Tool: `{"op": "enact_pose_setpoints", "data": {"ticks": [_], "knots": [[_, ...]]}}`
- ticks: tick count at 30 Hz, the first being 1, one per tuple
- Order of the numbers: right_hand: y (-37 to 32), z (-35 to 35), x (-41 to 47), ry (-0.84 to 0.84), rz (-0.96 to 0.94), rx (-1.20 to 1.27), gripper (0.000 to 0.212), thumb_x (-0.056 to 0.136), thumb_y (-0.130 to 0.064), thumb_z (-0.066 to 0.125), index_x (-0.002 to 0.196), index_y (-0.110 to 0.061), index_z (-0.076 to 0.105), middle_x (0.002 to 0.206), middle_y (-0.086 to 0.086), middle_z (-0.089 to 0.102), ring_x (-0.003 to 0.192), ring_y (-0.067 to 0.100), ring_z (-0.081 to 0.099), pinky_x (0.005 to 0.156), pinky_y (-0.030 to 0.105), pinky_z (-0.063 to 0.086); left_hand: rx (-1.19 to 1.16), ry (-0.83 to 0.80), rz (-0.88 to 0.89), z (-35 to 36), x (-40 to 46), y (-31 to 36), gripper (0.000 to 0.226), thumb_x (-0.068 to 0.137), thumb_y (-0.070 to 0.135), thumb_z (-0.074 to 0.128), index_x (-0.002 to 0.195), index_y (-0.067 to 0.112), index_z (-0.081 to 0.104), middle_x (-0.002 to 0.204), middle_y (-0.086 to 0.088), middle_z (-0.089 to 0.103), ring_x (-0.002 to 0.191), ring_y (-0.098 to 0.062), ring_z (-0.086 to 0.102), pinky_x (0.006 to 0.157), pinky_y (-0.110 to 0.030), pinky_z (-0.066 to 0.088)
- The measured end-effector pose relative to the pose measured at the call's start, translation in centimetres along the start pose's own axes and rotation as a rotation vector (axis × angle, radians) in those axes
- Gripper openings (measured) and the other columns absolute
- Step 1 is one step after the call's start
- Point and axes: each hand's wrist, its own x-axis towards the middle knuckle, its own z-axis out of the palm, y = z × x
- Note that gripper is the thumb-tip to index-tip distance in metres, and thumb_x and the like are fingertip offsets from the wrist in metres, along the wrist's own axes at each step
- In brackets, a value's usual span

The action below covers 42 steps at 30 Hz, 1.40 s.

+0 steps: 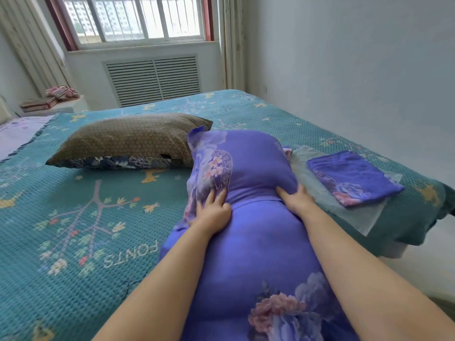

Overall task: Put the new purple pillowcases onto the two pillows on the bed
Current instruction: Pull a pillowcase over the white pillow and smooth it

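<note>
Centre frame, one pillow already wore its purple case; both hands, left and right, gripped it. The brown pillow, upper left, stayed bare, the spare case folded at right.

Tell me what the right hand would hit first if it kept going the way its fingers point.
The right hand already presses the purple-cased pillow; pushing on, it would probably just sink deeper into it.

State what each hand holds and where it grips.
Both hands grip the purple-cased pillow at its pinched middle: left hand on the left side, right hand on the right side.
</note>
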Motion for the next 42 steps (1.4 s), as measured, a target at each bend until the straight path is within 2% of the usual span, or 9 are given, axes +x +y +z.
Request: {"op": "enact_pose_setpoints", "data": {"ticks": [2,11,18,21,24,30,36,39,42], "knots": [[2.1,-1.0,-1.0,-0.085,0.114,0.204,0.113,0.058,-0.079,0.063,0.144,-0.010,0.037,0.145,0.012,0.042,0.129,0.029,0.045,0.104,0.037,0.036,-0.074,-0.038,-0.050,0.2,-0.6,-1.0,0.059,0.091,0.032,0.025,0.150,0.033,0.014,0.160,-0.002,-0.002,0.147,-0.024,0.001,0.118,-0.046,-0.001],[0.1,-4.1,-3.4,-0.402,0.045,0.740,0.042,0.091,-0.040,0.056,0.118,-0.008,0.063,0.087,0.008,0.074,0.081,0.019,0.068,0.075,0.030,0.050,-0.643,0.077,-0.005,-2.0,-3.0,-1.0,0.071,0.080,0.026,0.037,0.148,0.013,0.025,0.154,-0.005,0.025,0.143,-0.018,0.020,0.118,-0.031,0.013],[-13.4,-10.9,-7.4,0.107,-0.705,0.158,0.021,0.078,-0.010,0.068,0.099,-0.014,0.067,0.086,0.001,0.068,0.084,0.017,0.064,0.067,0.017,0.050,-1.053,0.016,0.113,-3.6,-4.4,0.2,0.052,0.090,0.014,0.038,0.131,0.045,0.046,0.131,0.014,0.056,0.112,-0.014,0.054,0.083,-0.035,0.046],[-18.4,-13.0,-8.3,0.392,-0.903,-0.413,0.025,0.083,-0.028,0.060,0.102,-0.013,0.063,0.103,0.012,0.067,0.097,0.032,0.061,0.076,0.035,0.046,-0.985,0.056,0.209,-4.3,-5.0,3.1,0.055,0.093,0.007,0.045,0.139,0.036,0.036,0.132,0.014,0.047,0.120,-0.017,0.049,0.084,-0.033,0.042],[-19.8,-12.7,-8.6,0.549,-0.958,-0.698,0.028,0.089,-0.036,0.052,0.107,-0.016,0.059,0.111,0.012,0.064,0.100,0.036,0.059,0.075,0.037,0.041,-0.851,0.391,0.418,-5.3,-5.6,5.5,0.054,0.087,0.000,0.050,0.135,0.023,0.043,0.131,0.004,0.050,0.122,-0.016,0.049,0.099,-0.034,0.042],[-14.0,-6.8,-7.3,0.287,-0.896,-0.755,0.022,0.084,-0.032,0.054,0.104,-0.025,0.054,0.106,0.001,0.064,0.100,0.028,0.061,0.069,0.031,0.042,-0.272,1.037,0.796,-6.8,-6.4,6.5,0.040,0.079,0.002,0.051,0.118,0.008,0.058,0.120,-0.005,0.058,0.112,-0.022,0.051,0.101,-0.030,0.037],[-6.7,0.2,-6.8,-0.431,-0.614,-0.909,0.017,0.082,-0.034,0.065,0.092,-0.022,0.070,0.093,-0.001,0.070,0.084,0.019,0.061,0.068,0.030,0.049,-0.175,0.831,0.638,-4.5,-4.1,3.4,0.049,0.069,0.003,0.044,0.112,0.018,0.061,0.117,0.000,0.061,0.110,-0.022,0.050,0.094,-0.036,0.041],[-7.3,1.0,-6.0,-0.241,-0.683,-0.623,0.018,0.086,-0.040,0.059,0.085,-0.024,0.067,0.095,-0.001,0.070,0.092,0.020,0.063,0.076,0.034,0.050,-0.022,0.656,0.500,-3.7,-2.4,2.0,0.048,0.078,0.013,0.046,0.124,0.022,0.057,0.135,0.000,0.053,0.128,-0.024,0.044,0.103,-0.040,0.038],[-8.9,1.9,-5.2,0.163,-0.896,-0.327,0.030,0.091,-0.038,0.054,0.117,-0.027,0.062,0.126,0.001,0.059,0.120,0.022,0.051,0.100,0.036,0.038,0.180,0.381,0.382,-2.7,-1.1,1.2,0.054,0.095,0.035,0.040,0.147,0.030,0.026,0.157,0.004,0.020,0.145,-0.019,0.016,0.116,-0.039,0.017]]}}
